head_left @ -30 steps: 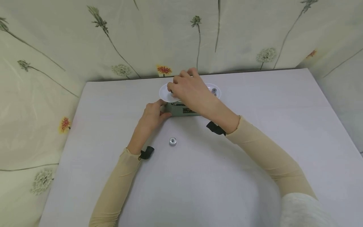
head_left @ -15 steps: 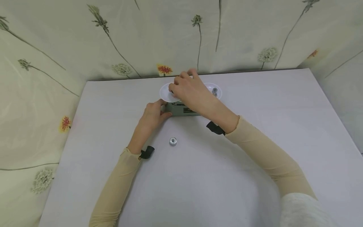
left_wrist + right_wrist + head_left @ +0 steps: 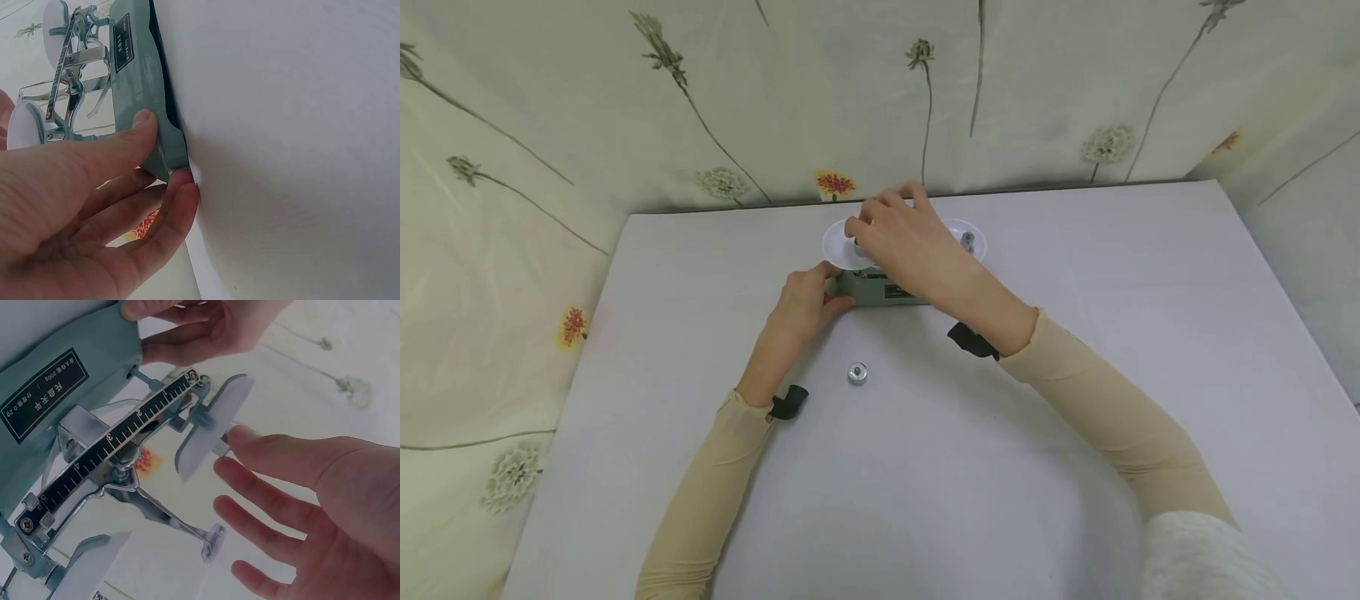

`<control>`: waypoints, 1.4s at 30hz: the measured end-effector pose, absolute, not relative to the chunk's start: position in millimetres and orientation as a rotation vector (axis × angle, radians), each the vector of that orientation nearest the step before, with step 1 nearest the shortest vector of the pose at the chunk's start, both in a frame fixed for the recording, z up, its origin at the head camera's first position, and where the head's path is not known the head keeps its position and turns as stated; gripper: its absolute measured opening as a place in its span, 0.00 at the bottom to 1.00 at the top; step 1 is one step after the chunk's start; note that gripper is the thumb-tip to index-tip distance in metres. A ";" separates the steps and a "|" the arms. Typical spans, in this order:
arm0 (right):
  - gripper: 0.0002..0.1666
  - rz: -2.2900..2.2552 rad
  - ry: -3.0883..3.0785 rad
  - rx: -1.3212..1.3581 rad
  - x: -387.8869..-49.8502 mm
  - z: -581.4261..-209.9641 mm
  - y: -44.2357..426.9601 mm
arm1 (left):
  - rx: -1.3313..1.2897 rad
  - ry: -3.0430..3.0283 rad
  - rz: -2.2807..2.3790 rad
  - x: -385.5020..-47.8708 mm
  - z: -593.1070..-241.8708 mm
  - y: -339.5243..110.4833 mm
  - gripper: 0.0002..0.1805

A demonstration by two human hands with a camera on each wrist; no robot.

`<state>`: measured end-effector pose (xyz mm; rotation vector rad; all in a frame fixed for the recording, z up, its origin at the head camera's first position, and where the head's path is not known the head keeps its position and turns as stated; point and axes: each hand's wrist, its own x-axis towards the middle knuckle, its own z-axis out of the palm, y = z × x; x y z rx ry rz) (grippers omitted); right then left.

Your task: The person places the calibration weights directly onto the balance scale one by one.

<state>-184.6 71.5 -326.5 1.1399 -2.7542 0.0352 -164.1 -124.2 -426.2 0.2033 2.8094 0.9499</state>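
A green balance scale [image 3: 868, 289] with two white pans stands near the table's back edge. My left hand [image 3: 799, 307] grips the left end of its base, thumb [image 3: 145, 122] on the front face and fingers at the end and underside. Over the left pan [image 3: 837, 247] is my right hand [image 3: 910, 242]. Its thumb and index finger pinch a small metal weight [image 3: 222, 447] at the pan's surface, mostly hidden by the fingers; the other fingers are spread. Small metal weights [image 3: 967, 241] sit on the right pan [image 3: 953, 225].
A silver weight [image 3: 857, 373] with a knob stands on the white table [image 3: 925, 467] in front of the scale. In the right wrist view a numbered beam [image 3: 119, 439] and a pointer [image 3: 212, 542] show. A flowered curtain [image 3: 820, 92] hangs behind the table.
Almost nothing moves. The right hand's index finger and thumb shift very slightly at the left pan, and the left hand keeps its hold on the base.
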 end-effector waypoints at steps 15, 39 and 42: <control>0.15 0.145 -2.631 1.181 -160.3 -324.0 78.0 | 0.205 2.810 0.964 -162.6 -427.5 -127.6 0.28; 0.21 0.102 -2.772 1.313 -126.2 -342.9 85.2 | 0.229 2.850 0.935 -162.4 -431.9 -125.6 0.29; 0.23 0.132 -2.810 1.355 -124.2 -347.1 86.2 | 0.248 2.864 0.929 -161.7 -430.6 -125.2 0.27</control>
